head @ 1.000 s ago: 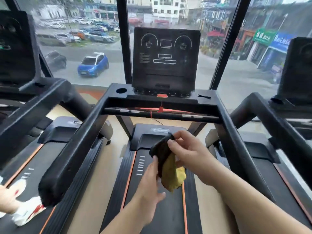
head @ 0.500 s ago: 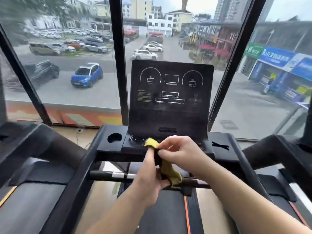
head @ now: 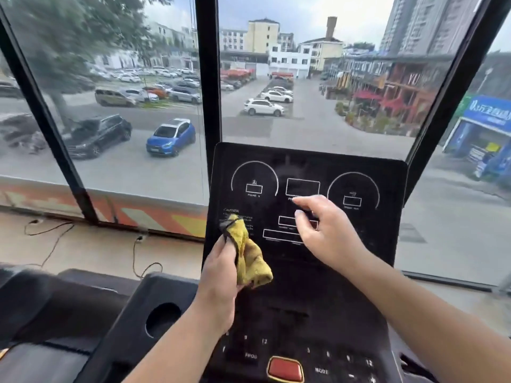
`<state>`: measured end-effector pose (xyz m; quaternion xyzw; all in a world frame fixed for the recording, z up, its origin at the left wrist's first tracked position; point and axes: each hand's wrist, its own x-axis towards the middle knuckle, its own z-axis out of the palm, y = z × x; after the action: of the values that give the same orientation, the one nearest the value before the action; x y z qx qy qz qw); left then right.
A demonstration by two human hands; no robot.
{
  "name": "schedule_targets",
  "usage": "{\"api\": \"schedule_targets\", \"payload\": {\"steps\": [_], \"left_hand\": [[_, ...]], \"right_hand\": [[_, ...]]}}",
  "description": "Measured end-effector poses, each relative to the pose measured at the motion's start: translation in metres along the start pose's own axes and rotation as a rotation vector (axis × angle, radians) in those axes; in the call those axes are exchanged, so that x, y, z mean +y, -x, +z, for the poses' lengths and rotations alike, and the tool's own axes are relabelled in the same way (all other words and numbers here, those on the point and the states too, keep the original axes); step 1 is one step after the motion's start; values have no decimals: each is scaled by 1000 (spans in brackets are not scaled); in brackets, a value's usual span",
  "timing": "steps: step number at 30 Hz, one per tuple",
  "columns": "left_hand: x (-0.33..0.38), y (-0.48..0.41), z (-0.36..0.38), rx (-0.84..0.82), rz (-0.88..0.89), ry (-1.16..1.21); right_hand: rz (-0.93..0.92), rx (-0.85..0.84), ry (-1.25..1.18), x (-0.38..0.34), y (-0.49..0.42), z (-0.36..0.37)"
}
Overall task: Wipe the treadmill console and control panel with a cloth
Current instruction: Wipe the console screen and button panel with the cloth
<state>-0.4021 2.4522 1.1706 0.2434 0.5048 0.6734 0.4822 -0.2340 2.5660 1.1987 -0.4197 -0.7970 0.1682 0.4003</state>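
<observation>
The black treadmill console (head: pixel 359 244) stands upright in front of me, with white dial outlines and boxes printed on it. Below it lies the control panel (head: pixel 318 349) with number keys and a red stop button (head: pixel 285 369). My left hand (head: pixel 221 275) grips a crumpled yellow cloth (head: pixel 250 258), whose top end rests against the console's lower left, over the caution text. My right hand (head: pixel 323 230) hovers over the middle of the console, fingers spread and slightly curled, holding nothing.
A round cup holder (head: pixel 163 319) sits in the tray left of the panel. Another treadmill's black handrail (head: pixel 41 305) is at the lower left. Large windows with black frames (head: pixel 207 78) stand just behind the console. Cables (head: pixel 49 236) trail on the floor.
The view has come much closer to the console. Both hands rose from the panel's front edge to the screen. My right hand let go of the cloth; my left alone holds it.
</observation>
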Motion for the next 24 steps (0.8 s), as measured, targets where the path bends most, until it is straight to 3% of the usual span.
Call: {"api": "schedule_targets", "payload": {"steps": [4,8,10,13,15,18,24], "left_hand": [[18,-59,3,66,308,-237],[39,-114,11,148,776,-792],[42,-141,17,74,913,-1108],[29,-169,21,-106,693,-1533],[17,-178,15,-167,594,-1617],[25,-192,11,-131,672,-1653],[27,-233,17,3,824,-1583]], "right_hand": [[-97,11,209,22,-63,-3],[-145,21,454,34,-113,-4],[-142,26,493,37,-124,6],[-155,45,526,41,-129,26],[-146,79,575,43,-132,33],[-127,115,686,40,-142,41],[-120,344,589,47,-151,60]]}}
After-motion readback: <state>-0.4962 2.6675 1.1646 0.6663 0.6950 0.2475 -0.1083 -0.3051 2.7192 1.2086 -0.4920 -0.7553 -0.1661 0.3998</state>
